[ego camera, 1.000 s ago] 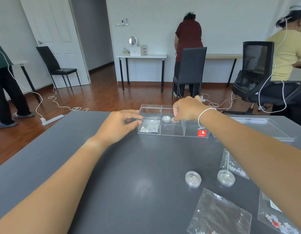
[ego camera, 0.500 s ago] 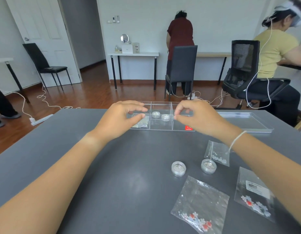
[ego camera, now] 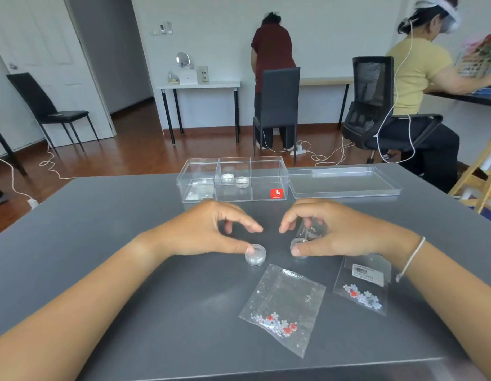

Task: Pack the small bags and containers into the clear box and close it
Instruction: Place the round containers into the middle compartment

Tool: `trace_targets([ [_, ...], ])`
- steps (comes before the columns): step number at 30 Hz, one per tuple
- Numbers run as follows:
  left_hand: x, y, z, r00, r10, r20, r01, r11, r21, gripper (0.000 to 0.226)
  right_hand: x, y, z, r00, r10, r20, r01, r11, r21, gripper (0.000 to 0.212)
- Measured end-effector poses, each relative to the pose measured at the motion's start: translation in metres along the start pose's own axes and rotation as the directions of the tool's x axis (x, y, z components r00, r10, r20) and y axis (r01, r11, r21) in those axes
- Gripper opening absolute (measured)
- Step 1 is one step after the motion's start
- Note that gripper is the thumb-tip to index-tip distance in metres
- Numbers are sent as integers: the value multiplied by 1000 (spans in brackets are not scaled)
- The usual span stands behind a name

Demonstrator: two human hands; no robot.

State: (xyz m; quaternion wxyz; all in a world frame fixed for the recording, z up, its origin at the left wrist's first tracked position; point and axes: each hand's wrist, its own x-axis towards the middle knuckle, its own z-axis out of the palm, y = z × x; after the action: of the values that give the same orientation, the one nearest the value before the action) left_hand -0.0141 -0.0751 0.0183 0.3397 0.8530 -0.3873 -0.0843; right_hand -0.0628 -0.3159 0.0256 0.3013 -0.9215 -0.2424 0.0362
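Note:
The clear box (ego camera: 268, 180) stands open at the table's far edge, a small bag (ego camera: 198, 191) in its left compartment and two round containers (ego camera: 235, 179) in the middle one. Its lid (ego camera: 344, 183) lies flat to its right. My left hand (ego camera: 208, 229) hovers over a round container (ego camera: 256, 254), thumb touching its rim, fingers apart. My right hand (ego camera: 338, 232) arches over a second round container (ego camera: 299, 246), thumb against it, and partly hides a small bag (ego camera: 311, 229). Two more bags with flower pieces lie nearer me, a large bag (ego camera: 283, 306) and a labelled bag (ego camera: 362, 284).
The grey table (ego camera: 115, 257) ends just behind the box. Beyond it are black chairs (ego camera: 277, 105), cables on the wooden floor, and two people at desks along the wall. A wooden rack (ego camera: 478, 174) stands off the table's right edge.
Both hands have drawn back from the box toward me and now sit over the two round containers on the table. The view has tilted down.

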Motion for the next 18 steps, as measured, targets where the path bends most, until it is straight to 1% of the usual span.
trace_targets([
  [3, -2, 2, 3, 999, -12, 32, 12, 1000, 3, 28, -3, -1, 1, 999, 22, 23, -21, 999, -40, 26],
  [6, -2, 3, 3, 998, -10, 56, 11, 1000, -10, 30, -2, 0, 3, 999, 40, 24, -38, 996, -83, 21],
  [10, -3, 5, 8, 996, -3, 84, 3, 1000, -5, 29, -1, 1, 3, 999, 49, 18, -48, 996, -73, 16],
  [14, -2, 6, 9, 998, -2, 57, 2, 1000, 6, 29, 0, 2, 5, 999, 24, -22, -25, 999, -47, 17],
  [18, -1, 3, 6, 1000, -1, -13, 1, 1000, 5, 30, 2, 1, 5, 994, -13, -105, 15, 1000, 21, 18],
])
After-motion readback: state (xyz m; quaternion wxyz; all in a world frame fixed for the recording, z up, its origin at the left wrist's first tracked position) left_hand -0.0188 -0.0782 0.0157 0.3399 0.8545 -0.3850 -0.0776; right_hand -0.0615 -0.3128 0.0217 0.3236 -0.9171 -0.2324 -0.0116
